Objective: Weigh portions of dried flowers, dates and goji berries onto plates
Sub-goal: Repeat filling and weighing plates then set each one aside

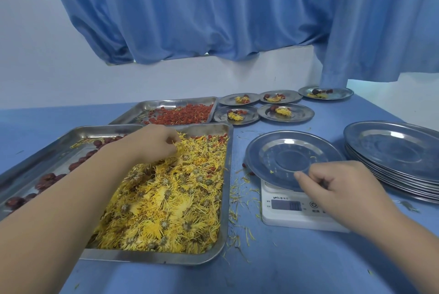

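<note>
Dried flowers (166,210) fill the big tray (152,257) near us. Our left hand (154,144) is at the far end of the heap, fingers curled, pinching some yellow petals. The plate (268,151) sits on the scale (297,215), to the right of that pinch, just past the tray's right wall. Our right hand (337,186) pinches the plate's near rim. So we think the left hand must carry its flowers sideways, to the right.
</note>
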`<state>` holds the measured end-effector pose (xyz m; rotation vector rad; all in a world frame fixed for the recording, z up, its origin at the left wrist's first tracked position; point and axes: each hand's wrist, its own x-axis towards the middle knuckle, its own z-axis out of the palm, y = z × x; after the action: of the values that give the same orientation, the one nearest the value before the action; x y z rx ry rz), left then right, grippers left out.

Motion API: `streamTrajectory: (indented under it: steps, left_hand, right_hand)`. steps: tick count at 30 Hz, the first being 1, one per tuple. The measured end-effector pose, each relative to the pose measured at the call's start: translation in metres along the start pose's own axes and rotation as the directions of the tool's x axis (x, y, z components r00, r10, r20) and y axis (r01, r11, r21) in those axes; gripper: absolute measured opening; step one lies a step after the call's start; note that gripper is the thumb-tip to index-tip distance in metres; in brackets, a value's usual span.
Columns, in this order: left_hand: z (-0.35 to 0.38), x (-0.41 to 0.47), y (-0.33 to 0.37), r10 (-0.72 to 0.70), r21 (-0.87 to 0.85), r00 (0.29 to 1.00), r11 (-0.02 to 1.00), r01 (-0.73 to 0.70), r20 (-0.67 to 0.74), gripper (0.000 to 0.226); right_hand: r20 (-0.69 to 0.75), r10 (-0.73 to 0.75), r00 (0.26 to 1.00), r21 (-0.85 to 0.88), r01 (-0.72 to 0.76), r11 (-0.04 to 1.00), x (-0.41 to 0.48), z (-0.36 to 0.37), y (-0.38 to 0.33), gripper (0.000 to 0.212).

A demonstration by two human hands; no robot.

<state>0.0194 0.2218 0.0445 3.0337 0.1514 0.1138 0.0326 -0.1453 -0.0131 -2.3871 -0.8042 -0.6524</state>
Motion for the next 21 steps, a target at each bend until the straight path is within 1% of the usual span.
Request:
streamTrajectory:
  steps: [2,4,6,11,13,15,17,18,19,21]
  left_hand:
    - [0.0,-0.002,-0.001,-0.036,-0.086,0.999,0.996,0.033,-0.034,0.02]
    - [0.001,-0.005,0.0,-0.034,-0.144,0.998,0.989,0.027,-0.046,0.028]
    - [0.003,-0.007,0.003,-0.036,-0.21,0.997,0.978,0.02,-0.07,0.032]
    - [0.0,-0.008,0.015,-0.077,-0.379,0.983,0.925,0.007,-0.168,0.027]
    - [-0.005,-0.008,0.022,-0.109,-0.473,0.977,0.881,0.009,-0.185,0.023]
    - [-0.008,-0.006,0.027,-0.165,-0.621,0.978,0.782,0.053,-0.124,0.019]
    - [-0.009,-0.005,0.031,-0.191,-0.739,0.982,0.66,0.137,0.012,0.016]
    - [-0.009,-0.005,0.032,-0.186,-0.768,0.98,0.616,0.173,0.071,0.016]
    - [-0.007,-0.005,0.033,-0.179,-0.767,0.979,0.612,0.192,0.101,0.015]
    - [-0.006,-0.005,0.035,-0.184,-0.725,0.978,0.66,0.196,0.098,0.012]
  right_hand:
    - [-0.001,-0.002,1.0,0.005,0.002,1.0,0.0,0.0,0.0,0.049]
    - [-0.003,-0.006,1.0,0.009,0.006,1.0,-0.001,0.001,-0.001,0.05]
    - [-0.004,0.0,1.0,0.015,0.0,1.0,-0.001,0.0,-0.001,0.049]
    - [-0.017,0.017,1.0,0.033,-0.017,0.999,0.001,-0.002,0.001,0.05]
    - [-0.027,0.021,0.999,0.032,-0.02,0.999,0.002,-0.004,0.002,0.05]
    - [-0.033,0.016,0.999,0.028,-0.015,0.999,0.002,-0.005,0.003,0.05]
    - [-0.031,0.012,0.999,0.03,-0.011,0.999,0.001,-0.005,0.003,0.05]
    - [-0.028,0.013,1.0,0.033,-0.012,0.999,0.001,-0.004,0.003,0.05]
    - [-0.026,0.017,1.0,0.038,-0.016,0.999,0.001,-0.004,0.003,0.049]
    - [-0.023,0.023,0.999,0.045,-0.022,0.999,0.001,-0.005,0.003,0.049]
